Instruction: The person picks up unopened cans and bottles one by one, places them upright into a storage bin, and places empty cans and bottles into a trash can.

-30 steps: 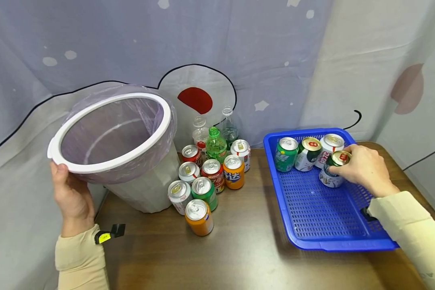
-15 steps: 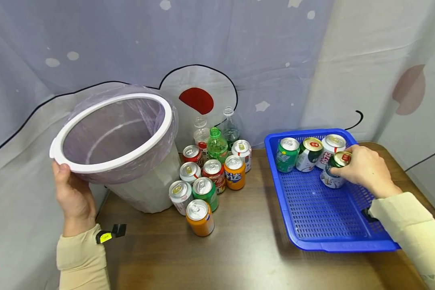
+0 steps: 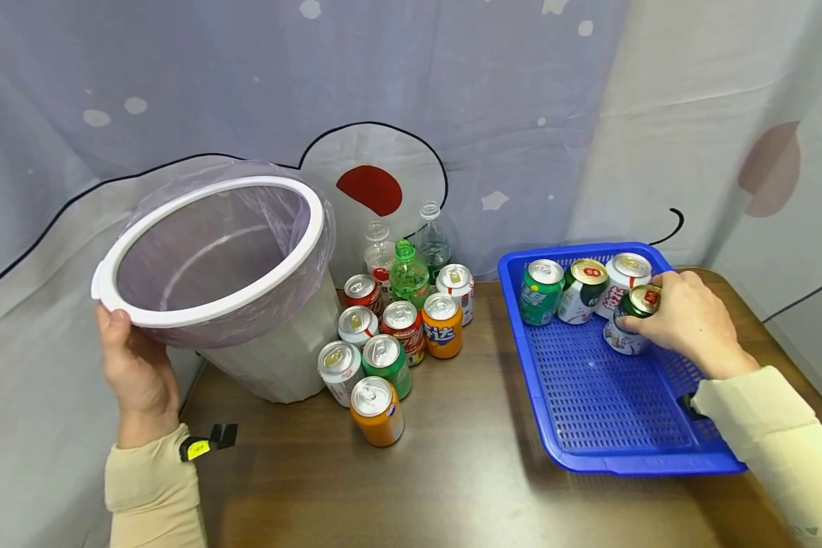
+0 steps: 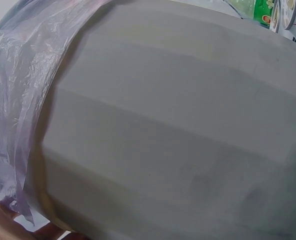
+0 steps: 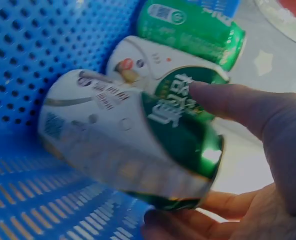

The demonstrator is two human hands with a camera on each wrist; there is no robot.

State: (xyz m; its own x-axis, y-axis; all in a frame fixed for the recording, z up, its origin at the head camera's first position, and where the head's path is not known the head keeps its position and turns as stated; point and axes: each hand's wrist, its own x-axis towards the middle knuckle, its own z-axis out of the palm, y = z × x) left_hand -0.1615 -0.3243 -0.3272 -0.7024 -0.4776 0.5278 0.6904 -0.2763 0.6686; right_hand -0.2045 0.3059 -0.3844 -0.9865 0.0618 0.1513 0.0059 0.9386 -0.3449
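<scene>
Right hand (image 3: 699,327) is gripping front can (image 5: 133,142) in basket (image 3: 644,462), right of frame; left hand (image 3: 140,373) is holding tilted bin (image 3: 267,361), left. Can is probably feeling light, slick, dentable: pinch upper sides gently.

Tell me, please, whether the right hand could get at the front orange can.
Probably not yet: the right hand grips a green-white can, though nothing blocks the front orange can.

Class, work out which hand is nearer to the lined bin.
Left. The left hand touches the bin at its rim; the right hand is farther off, holding a can in the blue basket.
</scene>
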